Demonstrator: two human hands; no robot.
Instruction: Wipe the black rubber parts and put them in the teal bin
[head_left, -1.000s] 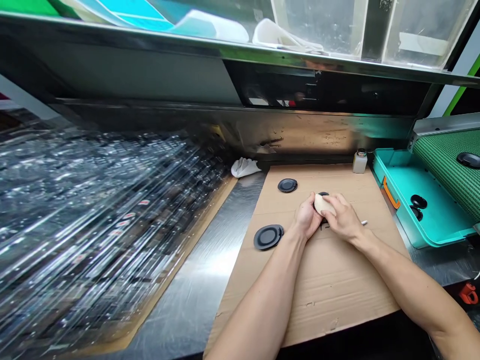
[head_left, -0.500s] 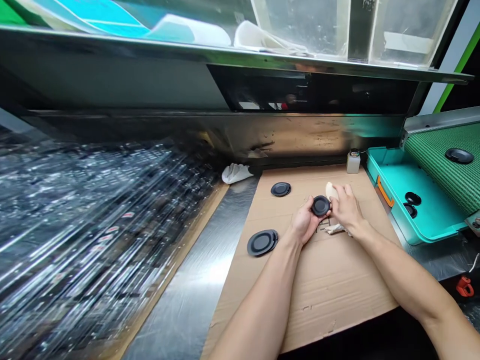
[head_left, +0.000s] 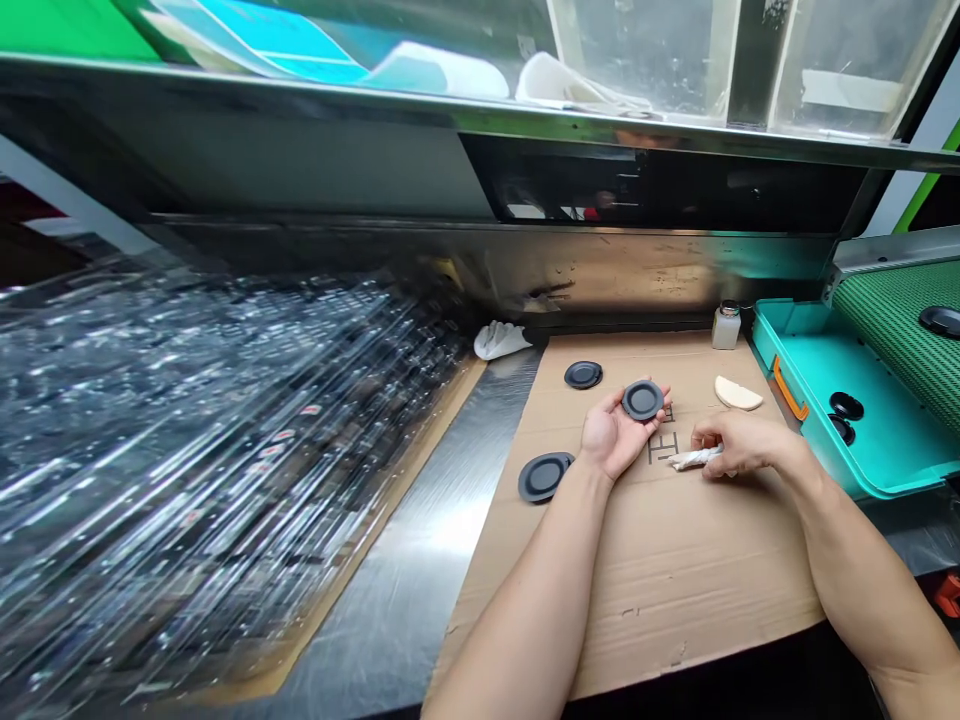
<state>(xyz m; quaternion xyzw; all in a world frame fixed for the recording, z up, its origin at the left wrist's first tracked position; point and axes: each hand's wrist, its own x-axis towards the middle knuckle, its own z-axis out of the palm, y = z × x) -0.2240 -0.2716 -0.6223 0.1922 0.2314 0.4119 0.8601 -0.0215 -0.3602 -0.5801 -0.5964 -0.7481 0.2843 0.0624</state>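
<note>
A round black disc [head_left: 643, 401] rests on the palm and fingers of my left hand [head_left: 616, 432], held above the cardboard [head_left: 637, 560]. My right hand [head_left: 739, 443] pinches a twisted white cloth [head_left: 696, 458] low over the cardboard, right of my left hand. Behind my right hand lies a cream half-round pad [head_left: 738, 392], untouched. Two more black pieces lie to the left: a smaller one [head_left: 583, 375] at the back and a larger one [head_left: 544, 477] nearer me.
A teal bin [head_left: 892, 460] with black parts inside stands right, beside a green conveyor [head_left: 900, 310] bearing a black part. A small bottle [head_left: 726, 326] stands at the back. Clear plastic-wrapped material [head_left: 225, 450] fills the left, near a white glove [head_left: 501, 341].
My right hand has let go of the cream pad, moved toward me and taken hold of the white cloth. The disc stays in my left hand. The view has shifted left.
</note>
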